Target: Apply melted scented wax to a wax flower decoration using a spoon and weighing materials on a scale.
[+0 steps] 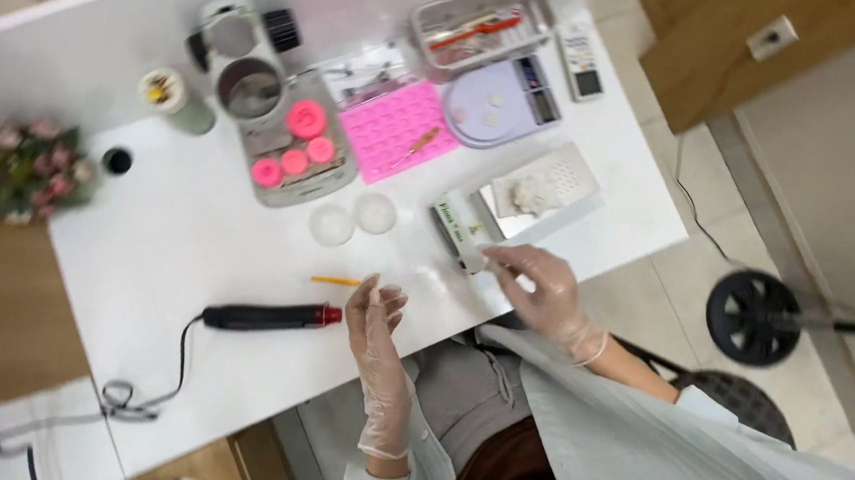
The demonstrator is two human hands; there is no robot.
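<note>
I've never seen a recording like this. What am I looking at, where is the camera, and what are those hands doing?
There is no machine here: a seated person wearing thin clear gloves works at a white table. The single picture comes from a camera on that person's head, looking down.

The right hand grips the end of a white tube lying on the table. The left hand is open and holds nothing; it hovers beside a black heat tool with a red tip and a cord.

Further back lie two white discs, a pink mould, a tray with pink round pieces, a lilac scale, a metal cup and a small flower bunch.
</note>
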